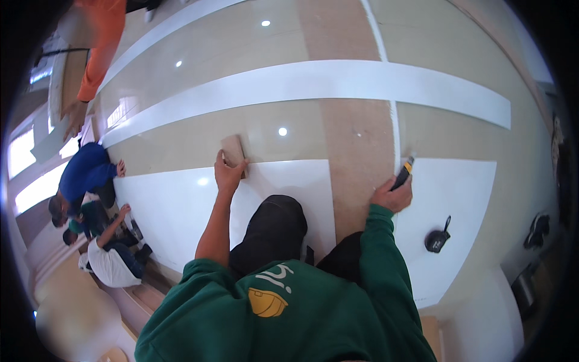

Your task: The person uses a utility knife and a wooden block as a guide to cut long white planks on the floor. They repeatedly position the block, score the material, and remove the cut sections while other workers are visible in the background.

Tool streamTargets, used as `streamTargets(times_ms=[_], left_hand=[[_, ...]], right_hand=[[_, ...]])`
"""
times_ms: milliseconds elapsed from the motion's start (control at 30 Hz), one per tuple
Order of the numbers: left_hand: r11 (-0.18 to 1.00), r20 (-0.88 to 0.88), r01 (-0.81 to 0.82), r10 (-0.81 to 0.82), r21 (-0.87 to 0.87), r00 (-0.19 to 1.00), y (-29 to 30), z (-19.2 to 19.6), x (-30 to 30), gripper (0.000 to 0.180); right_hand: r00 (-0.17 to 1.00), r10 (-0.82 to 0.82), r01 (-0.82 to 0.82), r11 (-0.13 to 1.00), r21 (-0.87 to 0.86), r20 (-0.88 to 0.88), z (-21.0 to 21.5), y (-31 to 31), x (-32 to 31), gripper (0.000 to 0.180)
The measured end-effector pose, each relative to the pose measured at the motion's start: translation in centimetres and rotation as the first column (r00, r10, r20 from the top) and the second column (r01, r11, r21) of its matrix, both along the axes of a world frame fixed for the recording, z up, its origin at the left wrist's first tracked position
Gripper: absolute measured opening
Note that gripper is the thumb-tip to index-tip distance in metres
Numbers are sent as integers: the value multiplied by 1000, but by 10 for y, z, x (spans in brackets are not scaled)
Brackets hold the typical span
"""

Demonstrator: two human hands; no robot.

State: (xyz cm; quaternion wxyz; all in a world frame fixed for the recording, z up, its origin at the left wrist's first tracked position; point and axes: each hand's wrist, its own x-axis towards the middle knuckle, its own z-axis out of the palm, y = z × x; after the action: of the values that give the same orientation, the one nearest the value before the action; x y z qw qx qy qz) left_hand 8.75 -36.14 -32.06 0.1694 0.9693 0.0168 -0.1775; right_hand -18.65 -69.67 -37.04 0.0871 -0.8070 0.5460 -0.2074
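My left hand grips a small brown wooden block at the far edge of a large white sheet, thumb and fingers on its two sides. Closed round a black and yellow utility knife, my right hand is over the left edge of a second white sheet. The knife's tip points away from me; how far its blade is out I cannot tell. A round black object with a short strap, perhaps a tape measure, lies on the right sheet.
Beyond my hands a long white strip crosses the glossy beige floor. A brown band runs between the two sheets. Several people are at the left, one in blue crouching; an orange sleeve reaches in. Dark shoes lie at right.
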Motion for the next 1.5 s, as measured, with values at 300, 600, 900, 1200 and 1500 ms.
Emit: streamTargets(times_ms=[300,600,900,1200,1500], left_hand=[[875,119,257,-228,-411,966,-213,3,-12,105],[935,55,251,-246,-251,968,-329,0,-7,91],[913,143,268,-234,-307,962,-325,10,-10,85],[948,322,282,-224,-148,920,-184,-43,18,83],[652,-74,735,-736,188,672,-141,26,120,123]], right_hand=[[998,-35,32,998,56,59,-12,-2,-12,49],[1000,-16,17,998,-65,18,-8,17,4,48],[999,-38,39,997,-63,11,-3,5,-2,49],[1000,-22,22,999,-24,-1,4,9,-2,49],[999,-35,36,999,-27,19,2,10,1,49]])
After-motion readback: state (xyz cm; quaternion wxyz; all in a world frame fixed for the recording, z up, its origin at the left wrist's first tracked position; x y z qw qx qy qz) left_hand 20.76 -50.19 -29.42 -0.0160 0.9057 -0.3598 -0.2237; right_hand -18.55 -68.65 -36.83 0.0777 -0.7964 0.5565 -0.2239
